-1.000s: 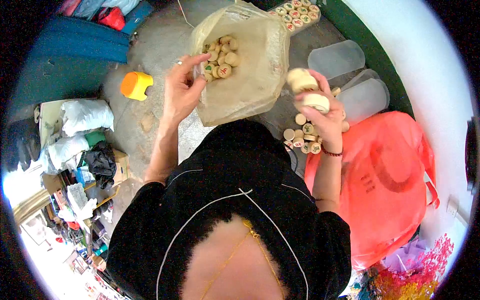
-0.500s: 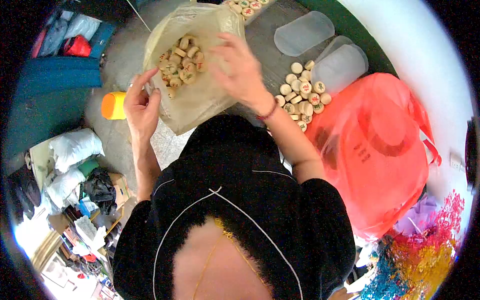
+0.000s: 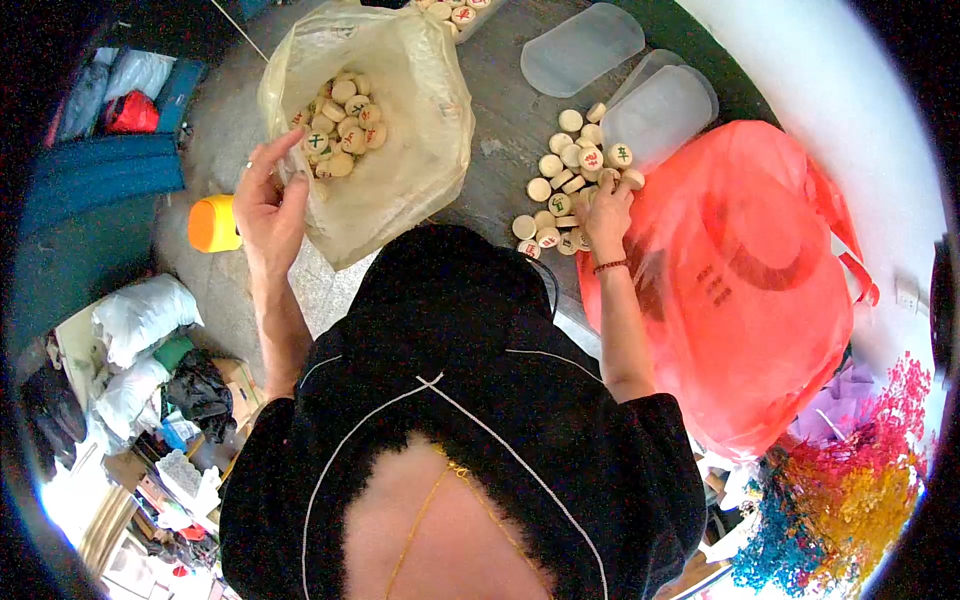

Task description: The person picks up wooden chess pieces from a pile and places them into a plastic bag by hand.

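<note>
My left hand (image 3: 270, 208) grips the near left rim of a yellowish clear plastic bag (image 3: 425, 150), its thumb and fingers on the edge. The bag gapes toward me. Inside lies a heap of round wooden Chinese chess pieces (image 3: 345, 128), some with red or green characters. To the right, my right hand (image 3: 606, 218) is down on a loose pile of similar chess pieces (image 3: 560, 165) on the grey table, fingers closed around pieces at the pile's right side. Exactly how many it holds is hidden.
Translucent plastic lids or trays (image 3: 585, 50) lie beyond the pile, near a container of more pieces (image 3: 462, 15) at the top. A large red bag (image 3: 750, 290) borders the pile on the right. A yellow-orange container (image 3: 213, 223) stands left of my left hand.
My right hand has moved from the bag's mouth rightward onto the loose pile of chess pieces. My left hand stays at the bag's rim. The whole view has shifted slightly.
</note>
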The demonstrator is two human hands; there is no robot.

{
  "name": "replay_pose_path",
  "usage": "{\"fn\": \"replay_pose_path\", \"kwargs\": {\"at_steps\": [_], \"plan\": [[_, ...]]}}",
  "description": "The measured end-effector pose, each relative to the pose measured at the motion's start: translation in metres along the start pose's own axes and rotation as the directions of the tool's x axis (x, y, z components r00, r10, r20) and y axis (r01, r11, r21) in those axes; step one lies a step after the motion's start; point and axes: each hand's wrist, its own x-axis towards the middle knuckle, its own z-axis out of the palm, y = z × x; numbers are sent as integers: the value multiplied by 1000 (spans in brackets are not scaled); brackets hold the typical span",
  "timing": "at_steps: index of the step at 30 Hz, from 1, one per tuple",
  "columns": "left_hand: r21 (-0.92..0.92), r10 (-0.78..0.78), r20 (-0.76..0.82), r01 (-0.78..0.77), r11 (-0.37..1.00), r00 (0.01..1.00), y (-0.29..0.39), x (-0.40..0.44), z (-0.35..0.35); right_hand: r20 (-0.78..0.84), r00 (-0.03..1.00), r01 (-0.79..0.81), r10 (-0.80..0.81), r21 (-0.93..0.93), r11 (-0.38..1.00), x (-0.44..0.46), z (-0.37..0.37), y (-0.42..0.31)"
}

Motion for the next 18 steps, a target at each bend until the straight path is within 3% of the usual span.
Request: {"fn": "replay_pose_path", "kwargs": {"at_steps": [4, 7, 16, 18], "plan": [[54, 43, 20, -44, 998, 999, 0, 1, -3, 11, 1000, 23, -23, -33, 999, 7, 8, 4], [47, 9, 17, -10, 999, 1000, -1, -1, -4, -94, 993, 80, -74, 59, 995, 13, 6, 4], [80, 35, -3, -35, 996, 999, -2, -1, -3, 48, 994, 86, -93, 129, 988, 25, 3, 13], [58, 26, -12, -26, 998, 1000, -1, -1, -3, -79, 989, 142, -121, 362, 921, 29, 8, 26]]}}
